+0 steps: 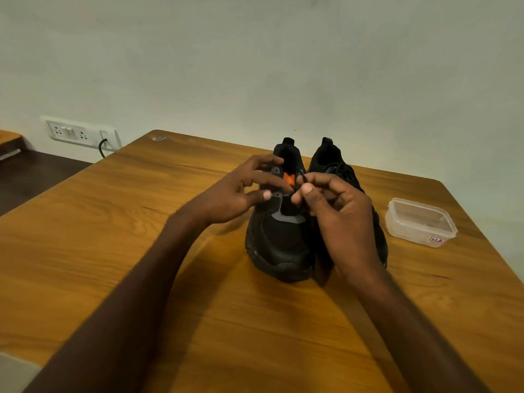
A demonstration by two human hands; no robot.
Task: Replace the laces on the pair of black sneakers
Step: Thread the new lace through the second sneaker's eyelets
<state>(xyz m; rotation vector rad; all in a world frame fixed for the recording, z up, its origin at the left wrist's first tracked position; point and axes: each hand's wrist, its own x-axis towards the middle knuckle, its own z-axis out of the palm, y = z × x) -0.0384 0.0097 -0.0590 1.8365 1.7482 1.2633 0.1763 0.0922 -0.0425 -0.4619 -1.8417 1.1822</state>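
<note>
My right grip (326, 199) pinches the tip of a black lace (302, 178) between thumb and forefinger, just over the tongue of the left-hand sneaker (279, 239). My left grip (241, 191) is spread, fingers loosely arched and touching that shoe's upper by the eyelets; it holds nothing that I can see. The lace is thin and dark against the shoe, so I cannot tell which eyelet it runs from.

The pair stands side by side, touching, toes toward me, near the middle of the counter (141, 251). The other sneaker (340, 171) looks laced already, though my right wrist covers much of it.

I judge the step to be threading. It should go best if I steady the eyelet flap with the left fingers and feed the tip straight, keeping the pinch close to the end.

A clear plastic tub (419, 221) sits near the right edge, so I would draw slack leftward or toward myself, where there is bare wood.
</note>
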